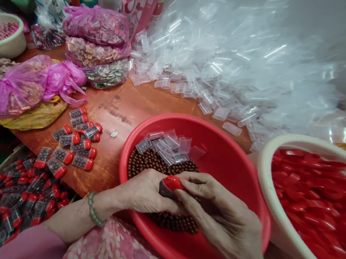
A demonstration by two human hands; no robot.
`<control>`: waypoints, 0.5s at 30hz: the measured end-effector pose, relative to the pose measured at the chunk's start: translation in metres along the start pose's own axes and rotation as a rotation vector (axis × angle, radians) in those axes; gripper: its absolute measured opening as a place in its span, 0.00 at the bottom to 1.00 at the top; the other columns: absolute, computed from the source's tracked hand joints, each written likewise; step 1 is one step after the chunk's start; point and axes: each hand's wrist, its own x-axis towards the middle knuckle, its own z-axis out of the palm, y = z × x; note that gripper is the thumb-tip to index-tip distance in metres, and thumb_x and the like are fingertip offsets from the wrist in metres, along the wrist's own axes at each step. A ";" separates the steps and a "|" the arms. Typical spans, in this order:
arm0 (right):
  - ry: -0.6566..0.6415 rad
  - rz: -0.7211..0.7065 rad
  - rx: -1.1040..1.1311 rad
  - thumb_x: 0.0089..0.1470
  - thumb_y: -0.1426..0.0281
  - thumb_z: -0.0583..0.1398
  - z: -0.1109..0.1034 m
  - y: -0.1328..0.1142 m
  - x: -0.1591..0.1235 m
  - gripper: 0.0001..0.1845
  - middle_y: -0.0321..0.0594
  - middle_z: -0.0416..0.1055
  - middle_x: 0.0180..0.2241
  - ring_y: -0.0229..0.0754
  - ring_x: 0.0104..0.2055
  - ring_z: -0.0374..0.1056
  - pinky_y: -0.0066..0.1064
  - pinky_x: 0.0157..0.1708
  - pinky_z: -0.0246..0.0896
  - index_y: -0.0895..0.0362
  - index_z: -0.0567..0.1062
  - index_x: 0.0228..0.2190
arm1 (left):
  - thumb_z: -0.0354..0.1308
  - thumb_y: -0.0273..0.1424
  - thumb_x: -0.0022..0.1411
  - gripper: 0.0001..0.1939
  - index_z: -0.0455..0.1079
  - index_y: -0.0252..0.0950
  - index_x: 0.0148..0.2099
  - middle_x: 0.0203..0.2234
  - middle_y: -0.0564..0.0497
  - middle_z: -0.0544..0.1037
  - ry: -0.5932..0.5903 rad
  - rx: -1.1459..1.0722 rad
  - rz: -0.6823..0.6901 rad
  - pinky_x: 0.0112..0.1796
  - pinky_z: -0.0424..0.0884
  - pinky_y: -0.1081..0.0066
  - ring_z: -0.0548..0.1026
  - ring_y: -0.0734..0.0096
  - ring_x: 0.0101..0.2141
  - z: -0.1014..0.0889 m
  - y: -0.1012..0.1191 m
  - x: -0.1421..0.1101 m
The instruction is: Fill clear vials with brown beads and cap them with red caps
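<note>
Red-capped case (171, 185), between left grip (148, 190), right grip (221, 211)

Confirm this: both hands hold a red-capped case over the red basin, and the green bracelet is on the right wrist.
Wrong wrist: the head view shows the green bracelet on the left wrist. The rest stands: left hand and right hand hold a red-capped case over the red basin.

cream tub (265, 172) cut off, red caps (307, 201) blurred
</note>
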 end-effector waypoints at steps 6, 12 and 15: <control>-0.120 -0.205 -0.442 0.52 0.58 0.64 -0.002 -0.008 0.000 0.28 0.51 0.72 0.44 0.51 0.44 0.71 0.39 0.39 0.71 0.56 0.67 0.51 | 0.67 0.32 0.44 0.12 0.67 0.33 0.23 0.15 0.59 0.66 -0.014 -0.066 -0.071 0.23 0.59 0.77 0.62 0.81 0.19 -0.003 0.003 0.000; -0.103 -0.396 -0.774 0.56 0.61 0.57 0.013 0.001 0.005 0.34 0.58 0.71 0.45 0.56 0.45 0.69 0.47 0.40 0.66 0.64 0.57 0.59 | 0.75 0.38 0.28 0.22 0.70 0.30 0.23 0.16 0.55 0.72 0.085 -0.356 -0.188 0.27 0.67 0.73 0.70 0.77 0.20 0.000 0.003 0.003; -0.041 -0.447 -0.801 0.54 0.65 0.57 0.018 0.005 0.007 0.35 0.58 0.71 0.43 0.55 0.43 0.68 0.46 0.39 0.65 0.65 0.56 0.60 | 0.75 0.34 0.30 0.19 0.71 0.29 0.22 0.17 0.54 0.74 0.107 -0.389 -0.163 0.29 0.68 0.74 0.71 0.77 0.21 0.001 0.002 0.003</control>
